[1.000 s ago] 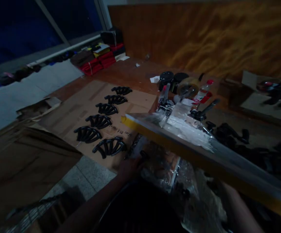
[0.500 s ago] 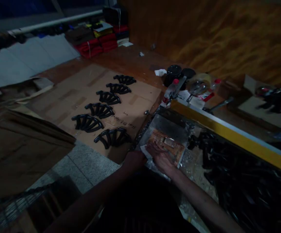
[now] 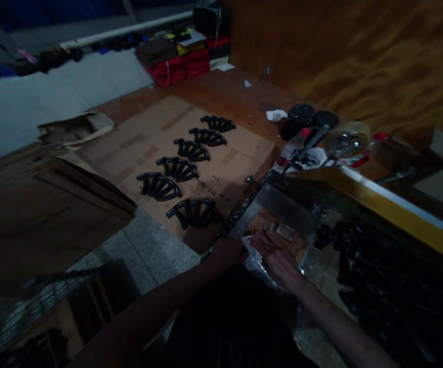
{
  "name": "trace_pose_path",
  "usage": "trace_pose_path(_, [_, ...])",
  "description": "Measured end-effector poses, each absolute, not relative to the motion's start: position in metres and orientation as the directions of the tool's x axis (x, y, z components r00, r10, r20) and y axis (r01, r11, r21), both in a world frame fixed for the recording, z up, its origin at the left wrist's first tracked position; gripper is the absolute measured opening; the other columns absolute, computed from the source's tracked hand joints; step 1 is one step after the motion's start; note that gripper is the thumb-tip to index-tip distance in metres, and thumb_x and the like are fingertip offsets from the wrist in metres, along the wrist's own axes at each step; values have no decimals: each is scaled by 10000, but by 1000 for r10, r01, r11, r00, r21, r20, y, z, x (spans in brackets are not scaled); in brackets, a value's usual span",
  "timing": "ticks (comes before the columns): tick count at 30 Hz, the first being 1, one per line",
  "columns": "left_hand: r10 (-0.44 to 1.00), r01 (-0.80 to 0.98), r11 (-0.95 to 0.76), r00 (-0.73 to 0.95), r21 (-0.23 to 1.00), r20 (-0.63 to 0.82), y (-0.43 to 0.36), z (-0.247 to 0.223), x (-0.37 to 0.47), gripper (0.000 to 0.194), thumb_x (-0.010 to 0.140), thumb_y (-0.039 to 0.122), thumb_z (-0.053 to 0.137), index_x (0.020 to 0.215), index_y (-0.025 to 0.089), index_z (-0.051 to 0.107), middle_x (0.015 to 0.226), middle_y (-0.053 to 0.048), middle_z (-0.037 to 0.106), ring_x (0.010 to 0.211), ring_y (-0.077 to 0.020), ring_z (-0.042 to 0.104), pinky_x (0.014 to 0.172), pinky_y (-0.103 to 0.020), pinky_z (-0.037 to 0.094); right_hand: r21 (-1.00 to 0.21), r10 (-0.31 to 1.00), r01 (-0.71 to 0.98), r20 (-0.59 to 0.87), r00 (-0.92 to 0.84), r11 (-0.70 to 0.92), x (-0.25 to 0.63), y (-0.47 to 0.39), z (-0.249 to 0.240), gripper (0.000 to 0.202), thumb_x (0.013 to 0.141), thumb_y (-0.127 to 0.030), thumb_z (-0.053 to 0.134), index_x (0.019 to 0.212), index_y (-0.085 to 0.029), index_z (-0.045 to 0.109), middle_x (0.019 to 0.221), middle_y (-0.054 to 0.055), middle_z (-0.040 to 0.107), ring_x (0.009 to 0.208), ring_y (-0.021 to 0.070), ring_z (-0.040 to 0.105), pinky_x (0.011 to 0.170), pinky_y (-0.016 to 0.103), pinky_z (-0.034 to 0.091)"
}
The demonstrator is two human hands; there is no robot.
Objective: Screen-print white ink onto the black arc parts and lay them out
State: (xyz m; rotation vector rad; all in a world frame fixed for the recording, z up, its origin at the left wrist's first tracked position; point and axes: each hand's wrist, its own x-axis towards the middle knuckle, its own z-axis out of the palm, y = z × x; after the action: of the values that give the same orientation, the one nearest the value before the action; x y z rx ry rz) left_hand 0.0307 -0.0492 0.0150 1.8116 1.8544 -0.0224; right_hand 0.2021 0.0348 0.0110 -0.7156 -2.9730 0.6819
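Note:
Both my hands are close together in front of me, over a flat grey metal plate [image 3: 282,202] bearing a brownish worn patch [image 3: 264,219]. My left hand [image 3: 228,253] is closed at the plate's near left edge; its fingers are dark and what they hold is hidden. A crumpled white piece [image 3: 252,248], paper or thin plastic, shows between the two hands. Fingers of my right hand [image 3: 278,258] press together over this white piece. Just past them lies a small clear rectangular block [image 3: 285,232] on the patch.
On a cardboard sheet [image 3: 221,158] to the left lie several fanned groups of black curved parts [image 3: 192,210]. A bottle with a red cap [image 3: 292,148], black tubs [image 3: 301,115] and a tape roll [image 3: 349,138] stand beyond. A yellow bar [image 3: 397,204] and heaped black parts [image 3: 390,276] are at right.
The view has swung left, so the scene sits farther right in the picture. My hands stay close together at the white piece on the plate, with little visible movement.

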Motion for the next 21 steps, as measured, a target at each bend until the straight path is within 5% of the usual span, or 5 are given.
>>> trace_pose_path(15, [925,924,81,69,374,-373,-48,15,30,437,948,474,378,1026,185,697,953,-132,745,855,-299,720,721,-405,558,-426,420,391,-28,-907,816,201,39,5,679,724,11,441,1342,-233,582,1440,70,511,1386,233,405,1181,498,290])
trace_pose_path(18, [921,930,99,50,354,-387,-49,14,31,445,946,478,384,1065,172,684,968,-148,742,890,-306,716,738,-401,551,-489,442,410,-53,-895,770,202,34,21,662,713,16,431,1294,-236,623,1389,72,570,1375,235,424,1179,505,277])
trace_pose_path(21, [920,941,102,35,324,-390,-49,15,29,485,943,501,388,1232,175,600,969,-150,743,893,-318,715,724,-409,546,-636,543,466,-86,-835,615,228,33,34,503,760,-55,456,1168,-229,692,1294,75,648,1274,244,542,1102,472,395])
